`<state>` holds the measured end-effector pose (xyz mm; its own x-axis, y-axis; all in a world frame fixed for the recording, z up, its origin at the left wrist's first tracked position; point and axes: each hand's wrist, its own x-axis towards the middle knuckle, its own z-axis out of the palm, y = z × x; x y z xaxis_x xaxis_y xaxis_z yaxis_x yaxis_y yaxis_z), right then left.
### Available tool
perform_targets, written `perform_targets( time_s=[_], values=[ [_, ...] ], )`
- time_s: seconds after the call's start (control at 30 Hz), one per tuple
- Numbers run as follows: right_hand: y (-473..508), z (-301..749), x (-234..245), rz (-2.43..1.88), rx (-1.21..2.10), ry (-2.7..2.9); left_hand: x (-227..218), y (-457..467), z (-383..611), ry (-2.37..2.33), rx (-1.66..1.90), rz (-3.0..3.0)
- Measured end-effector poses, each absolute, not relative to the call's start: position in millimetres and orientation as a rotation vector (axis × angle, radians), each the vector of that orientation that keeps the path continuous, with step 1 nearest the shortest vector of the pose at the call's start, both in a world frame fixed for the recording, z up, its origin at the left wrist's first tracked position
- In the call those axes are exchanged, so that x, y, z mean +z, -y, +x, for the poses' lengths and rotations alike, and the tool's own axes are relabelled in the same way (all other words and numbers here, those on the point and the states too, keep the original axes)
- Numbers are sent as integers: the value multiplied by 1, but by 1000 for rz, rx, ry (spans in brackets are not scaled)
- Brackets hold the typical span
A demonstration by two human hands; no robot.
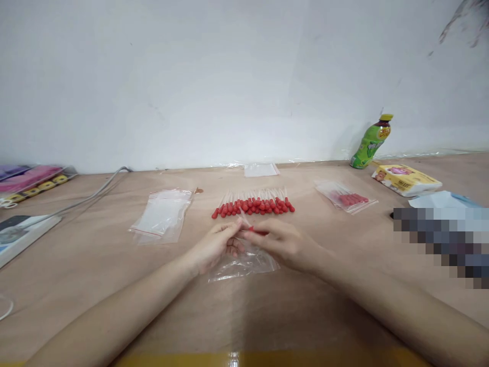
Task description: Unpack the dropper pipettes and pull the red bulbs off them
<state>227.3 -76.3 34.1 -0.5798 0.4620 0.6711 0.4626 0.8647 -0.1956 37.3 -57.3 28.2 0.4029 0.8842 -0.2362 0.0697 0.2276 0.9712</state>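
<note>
- We note a plain, pale grey-white wall (214,76) behind the bench (95,275), with faint scuffs.
- We record dark marks (456,23) on the wall, upper right.
- We find the bench covered in creased brown sheeting, with shiny clear film (328,162) along the wall's foot.
- We observe a yellow strip (305,360) at the near edge, catching a bright reflection (234,359).

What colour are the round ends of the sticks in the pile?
Red. The round ends show best in the head view.
</note>
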Motion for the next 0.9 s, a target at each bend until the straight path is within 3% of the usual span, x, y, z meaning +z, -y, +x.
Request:
perform_targets(
  time_s=[0.17,0.3,0.43,0.9],
  values=[
    [78,218,13,-393,-208,2543,29,51,40,-1081,699,1122],
    [68,231,3,-522,-65,2399,54,3,10,-1264,690,1532],
    [58,239,-8,-626,164,2288,73,-57,-18,-1453,576,1521],
    [57,240,-18,-685,267,2284,41,-96,-8,-1590,315,1430]
  ],
)
